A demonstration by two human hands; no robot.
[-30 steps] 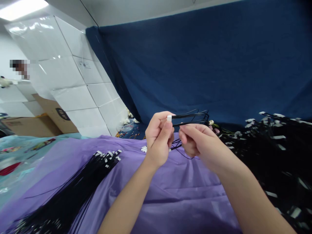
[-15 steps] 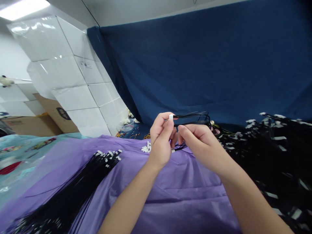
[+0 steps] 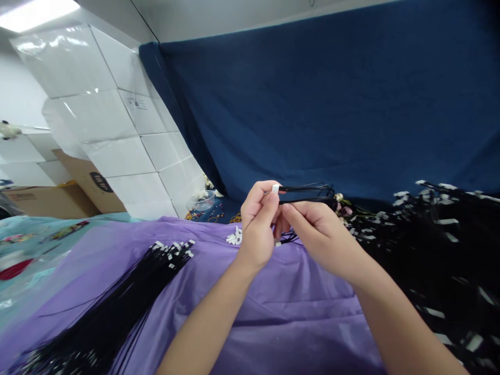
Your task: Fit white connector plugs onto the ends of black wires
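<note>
My left hand [image 3: 258,226] is closed, with a small white tag [image 3: 275,188] pinched between thumb and fingers. Thin black cords [image 3: 308,188] run rightward from the tag and bend back in a loop. Close beside it, my right hand [image 3: 324,229] is closed too, thumb and forefinger pinching the lower strands of the cords near the left fingers. Exactly what lies between the right fingertips is hidden. Below the hands, more black cord ends show over the purple cloth [image 3: 304,312]. A little heap of white tags [image 3: 234,237] lies just left of my left wrist.
A long bundle of black cords with white ends [image 3: 117,307] lies on the left. A big pile of similar cords [image 3: 441,260] fills the right. Behind are a blue curtain [image 3: 320,104], wrapped white boxes [image 3: 121,156], a clear bowl [image 3: 201,200] and artificial flowers [image 3: 344,208].
My right hand has shifted very slightly left, nearer the left fingers. The cord loop has dipped a little; both hands keep their pinch.
</note>
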